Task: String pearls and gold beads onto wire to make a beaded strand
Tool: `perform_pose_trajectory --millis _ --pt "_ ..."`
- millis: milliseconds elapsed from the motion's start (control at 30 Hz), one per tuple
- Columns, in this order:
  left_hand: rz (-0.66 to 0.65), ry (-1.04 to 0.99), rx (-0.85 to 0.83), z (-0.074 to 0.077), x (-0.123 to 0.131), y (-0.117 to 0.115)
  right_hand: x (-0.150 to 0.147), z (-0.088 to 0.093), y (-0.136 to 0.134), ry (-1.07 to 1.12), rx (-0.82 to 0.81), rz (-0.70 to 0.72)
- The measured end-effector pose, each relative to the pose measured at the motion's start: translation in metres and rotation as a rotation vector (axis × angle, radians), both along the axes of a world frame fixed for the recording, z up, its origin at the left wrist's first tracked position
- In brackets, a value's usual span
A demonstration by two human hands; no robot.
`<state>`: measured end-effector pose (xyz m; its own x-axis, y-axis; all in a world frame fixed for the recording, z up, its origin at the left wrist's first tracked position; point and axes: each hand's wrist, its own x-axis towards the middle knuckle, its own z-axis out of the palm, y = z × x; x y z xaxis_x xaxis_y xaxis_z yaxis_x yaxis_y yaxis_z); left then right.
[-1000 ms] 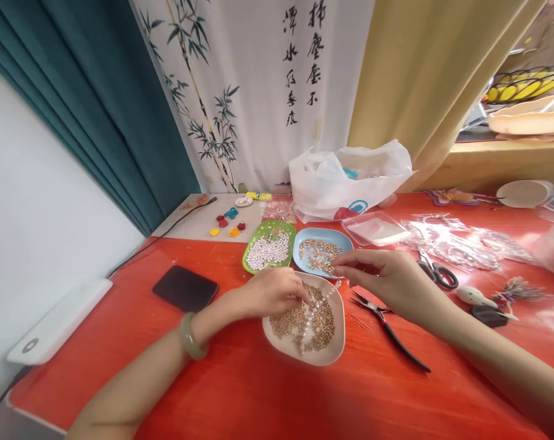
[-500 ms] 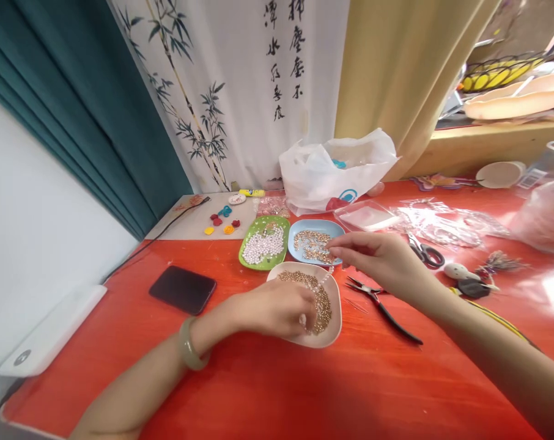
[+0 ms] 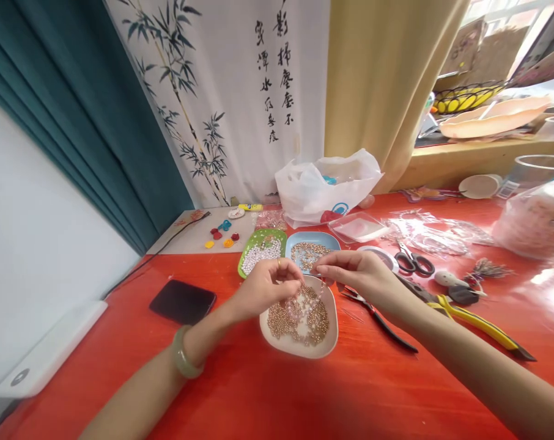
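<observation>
My left hand (image 3: 270, 286), with a ring and a green bangle at its wrist, is closed in a pinch above the cream dish (image 3: 331, 342). Gold beads (image 3: 281, 321) lie in that dish. My right hand (image 3: 353, 269) pinches one end of a thin strand of small clear pinkish beads (image 3: 321, 290), which hangs over the dish's right side. Whether the strand reaches my left fingertips is hard to see. Behind are a green tray (image 3: 244, 260) of white beads and a blue tray (image 3: 314, 236) with gold and clear beads.
Pliers with black handles (image 3: 391, 332), yellow-handled pliers (image 3: 481, 321) and scissors (image 3: 414, 263) lie to the right. A dark phone (image 3: 182, 301) rests at the left. A white plastic bag (image 3: 304, 192) and clear packets (image 3: 433, 232) stand or lie farther back.
My left hand has risen out of the cream dish, its fingertips now pinched above it. My right hand has shifted slightly left and down in view. The camera view has tilted up and turned right.
</observation>
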<state>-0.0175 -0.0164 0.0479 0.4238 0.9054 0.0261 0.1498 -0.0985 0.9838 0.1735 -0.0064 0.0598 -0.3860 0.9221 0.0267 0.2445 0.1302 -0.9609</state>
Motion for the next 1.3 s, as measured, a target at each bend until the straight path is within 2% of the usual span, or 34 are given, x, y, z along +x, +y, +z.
perform_pose_trajectory --millis 200,367,500,733,867,1000,1200,1300 --pt "0.072 -0.077 -0.084 0.003 0.001 0.000 -0.008 0.000 -0.010 0.142 -0.153 0.112" --pt "0.092 -0.015 -0.055 0.004 0.000 -0.003 -0.012 -0.003 -0.015 0.154 -0.245 0.206" --pt "0.087 -0.015 -0.014 0.006 -0.003 -0.001 -0.012 -0.002 -0.013 0.135 -0.257 0.200" --pt "0.104 0.019 0.143 0.021 -0.016 0.006 -0.002 0.017 -0.010 -0.001 -0.140 0.171" --pt "0.087 0.042 0.074 0.027 -0.020 0.004 -0.004 0.022 -0.009 -0.057 -0.044 0.135" --pt "0.104 0.025 0.029 0.028 -0.018 0.002 -0.012 0.016 -0.009 -0.086 0.104 0.164" --pt "0.061 -0.014 -0.091 0.028 -0.018 0.003 -0.018 0.010 -0.008 -0.112 0.039 0.124" --pt "0.101 -0.086 -0.104 0.026 -0.015 0.004 -0.020 0.011 -0.009 -0.141 0.087 0.096"
